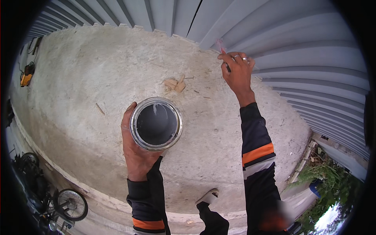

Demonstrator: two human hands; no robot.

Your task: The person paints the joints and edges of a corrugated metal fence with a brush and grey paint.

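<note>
**One open metal tin, no labels, signs or screens**

A round, silvery metal paint tin [156, 123] is being held upright from its left side, above the pale rough concrete slab [98, 78]. Its lid is off, and a dark grey inside with pale streaks near the rim is being shown. The rim is being seen smeared with whitish paint. No label is being shown on its visible part. No signs or screens are being displayed anywhere else.
</note>
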